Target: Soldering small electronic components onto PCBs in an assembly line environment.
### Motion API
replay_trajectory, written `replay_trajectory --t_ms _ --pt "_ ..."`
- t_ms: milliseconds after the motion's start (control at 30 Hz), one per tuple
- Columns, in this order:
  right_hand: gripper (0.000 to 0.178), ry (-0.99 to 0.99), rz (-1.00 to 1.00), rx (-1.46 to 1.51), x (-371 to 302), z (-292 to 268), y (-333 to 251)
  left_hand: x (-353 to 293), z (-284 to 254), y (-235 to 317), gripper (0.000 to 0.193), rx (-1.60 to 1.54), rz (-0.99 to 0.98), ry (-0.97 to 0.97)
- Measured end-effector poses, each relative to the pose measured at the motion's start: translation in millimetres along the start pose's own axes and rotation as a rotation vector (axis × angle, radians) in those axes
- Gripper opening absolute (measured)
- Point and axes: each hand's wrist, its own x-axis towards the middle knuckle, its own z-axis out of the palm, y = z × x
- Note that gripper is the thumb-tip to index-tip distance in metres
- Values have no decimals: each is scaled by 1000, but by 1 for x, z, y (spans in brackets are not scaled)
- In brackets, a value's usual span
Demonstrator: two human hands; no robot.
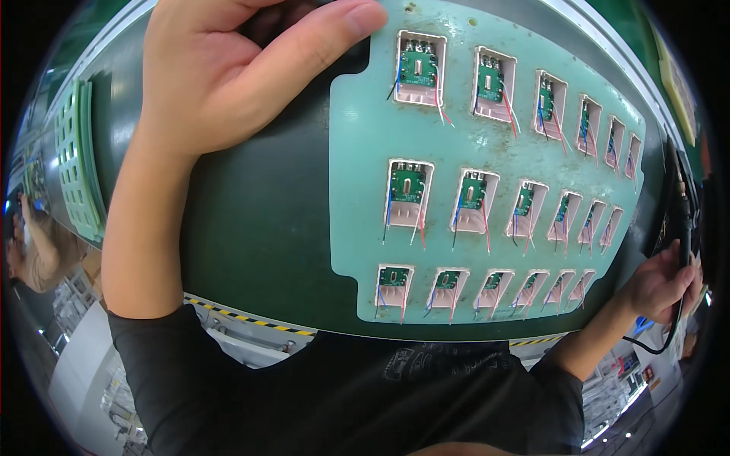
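plainly, the pale green panel (456, 147) lies flat on the dark green work surface (251, 235), between the two hands, its near-left edge well apart from the left hand (201, 83) and its far-left corner just beside that hand's thumb (323, 38). the thumb stretches toward the panel; the other fingers run out of view, so i can't tell whether they grip anything. past the panel's other end, the right hand (663, 285) is closed around a slim dark tool (687, 228) trailing a black cable (655, 350). the small green circuit boards (407, 182) bear pale marks too small to read; white line printing crosses the person's black shirt (319, 403). the panel's long axis runs left to right, in three rows of six pale housings (475, 220). each housing is longer from far to near, its board toward the far end, its red, blue and white wires (439, 95) trailing toward the person. farther left sit stacked slotted green trays (91, 163), with a co-worker's arm (44, 254) beyond.
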Motion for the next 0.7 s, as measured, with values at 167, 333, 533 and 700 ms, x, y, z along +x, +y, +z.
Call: replay_trajectory --t_ms 167,333,533,700 --pt "16 -67 1 20 8 -40 16 6 39 14 18 -47 20 22" --pt "17 -8 29 -29 4 -49 18 14 45 15 18 -90 60 -1" --pt "16 18 13 -46 5 -47 19 13 46 13 18 -158 68 -12" --pt "14 21 46 -19 4 -50 20 10 51 14 18 -250 31 13"
